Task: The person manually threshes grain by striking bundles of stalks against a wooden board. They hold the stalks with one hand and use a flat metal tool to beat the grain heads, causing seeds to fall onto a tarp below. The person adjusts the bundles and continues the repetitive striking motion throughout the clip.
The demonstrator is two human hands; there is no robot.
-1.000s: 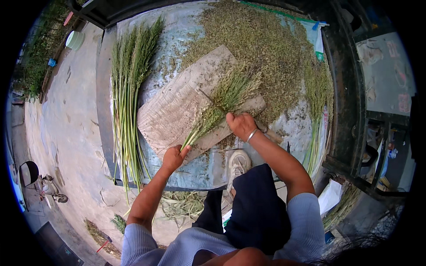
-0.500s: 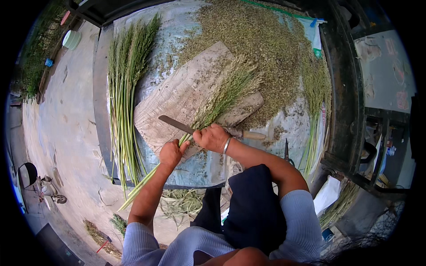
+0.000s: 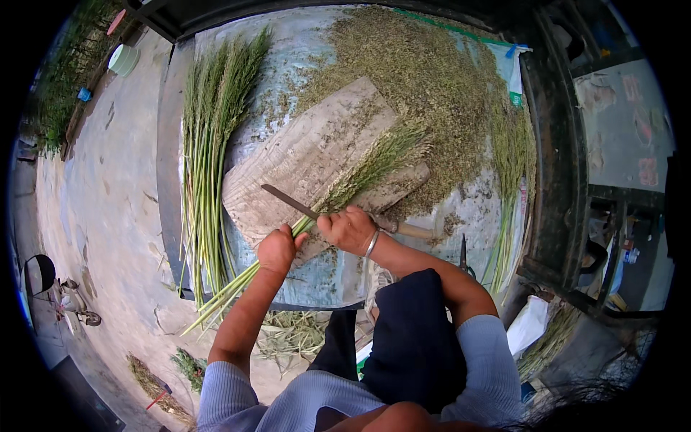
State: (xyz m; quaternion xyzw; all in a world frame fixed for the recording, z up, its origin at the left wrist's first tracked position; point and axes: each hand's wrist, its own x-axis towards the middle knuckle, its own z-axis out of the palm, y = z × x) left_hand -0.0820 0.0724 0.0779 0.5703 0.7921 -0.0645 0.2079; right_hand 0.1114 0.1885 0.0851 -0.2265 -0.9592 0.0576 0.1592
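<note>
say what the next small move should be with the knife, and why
Probably draw the knife along the seed heads toward their tips: the left hand grips the stalks, the right hand holds the knife near the heads' lower end, and the heads lie over the board.

Pale green tub (image 3: 124, 60), small blue object (image 3: 85, 94), scooter (image 3: 70, 299)

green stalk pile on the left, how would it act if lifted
The green stalk pile would probably slip apart, since no tie shows around it. Its long, straight stems look fairly stiff, while the fine, feathery heads would likely sway and might shed, given the loose bits scattered nearby.
</note>
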